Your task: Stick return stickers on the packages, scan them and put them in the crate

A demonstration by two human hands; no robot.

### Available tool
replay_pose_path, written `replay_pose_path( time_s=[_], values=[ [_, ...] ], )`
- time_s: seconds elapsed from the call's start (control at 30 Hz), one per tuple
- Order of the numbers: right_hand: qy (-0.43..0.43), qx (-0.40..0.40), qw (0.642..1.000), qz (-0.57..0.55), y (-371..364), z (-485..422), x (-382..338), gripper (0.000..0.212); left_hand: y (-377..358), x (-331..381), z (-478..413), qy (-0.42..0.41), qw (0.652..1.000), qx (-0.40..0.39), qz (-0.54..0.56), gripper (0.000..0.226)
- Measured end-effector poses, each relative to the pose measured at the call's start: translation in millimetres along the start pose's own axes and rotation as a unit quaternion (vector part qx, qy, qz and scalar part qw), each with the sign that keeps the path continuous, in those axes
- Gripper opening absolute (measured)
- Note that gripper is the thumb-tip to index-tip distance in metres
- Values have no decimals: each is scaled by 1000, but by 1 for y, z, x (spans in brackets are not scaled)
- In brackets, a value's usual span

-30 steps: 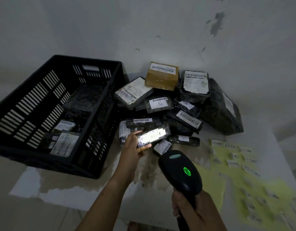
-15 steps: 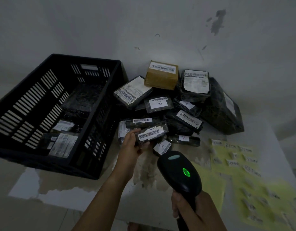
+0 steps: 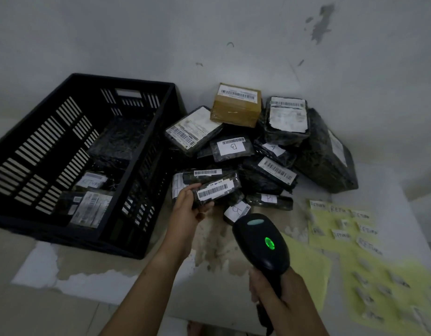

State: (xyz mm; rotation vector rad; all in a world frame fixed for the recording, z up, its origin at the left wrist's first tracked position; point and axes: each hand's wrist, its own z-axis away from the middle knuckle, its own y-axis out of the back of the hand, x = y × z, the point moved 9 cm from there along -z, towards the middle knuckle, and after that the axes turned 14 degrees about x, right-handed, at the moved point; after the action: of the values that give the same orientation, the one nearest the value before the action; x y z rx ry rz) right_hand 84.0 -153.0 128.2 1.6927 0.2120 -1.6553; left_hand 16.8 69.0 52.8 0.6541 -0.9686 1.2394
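Dim room, scuffed white wall [image 3: 209, 32], and a stained table [image 3: 221, 253] pushed up against it. The package [image 3: 216, 190] being worked on is a small black-wrapped one with its barcode label facing up. It's held just above the middle of the table, right in front of the pile [image 3: 270, 170]. The person's left hand [image 3: 187, 207] grips it by the left end, fingers and thumb curled round it.

A second ago that label was washed out in bright scanner glare. Now the glare is gone and the bars read plainly, and the package has barely moved. The scanner [image 3: 260, 241] has its nose aimed at the label and a green light on top, with the right hand [image 3: 275, 294] wrapped tight round the handle near the front edge. So the scan has probably registered. Can't tell if a return sticker is on this one, since the writing above the barcode is too small to read.

If it did scan, the next stop is the crate [image 3: 122, 78] at the left side of the table, which already has a few packages in the bottom. The unscanned pile is heaped along the far edge by the wall, with a brown box [image 3: 236, 105] on top. Yellow sticker sheets [image 3: 340, 229] lie toward the right edge with plenty left, so there's lots still to do.
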Motion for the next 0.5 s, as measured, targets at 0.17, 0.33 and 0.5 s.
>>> replay_pose_path(
  time_s=[0.17, 0.33, 0.5],
  values=[
    [-17, -137, 980, 144, -55, -38, 85, 47, 19, 3, -1, -5, 999, 35, 2, 35],
    [70, -185, 934, 298, -104, -67, 142, 73, 22, -13, 3, -1, 999, 30, -21, 39],
    [90, -161, 941, 285, -150, -76, 167, 78, 19, -28, 11, 51, 998, 29, 26, 32]
  ],
)
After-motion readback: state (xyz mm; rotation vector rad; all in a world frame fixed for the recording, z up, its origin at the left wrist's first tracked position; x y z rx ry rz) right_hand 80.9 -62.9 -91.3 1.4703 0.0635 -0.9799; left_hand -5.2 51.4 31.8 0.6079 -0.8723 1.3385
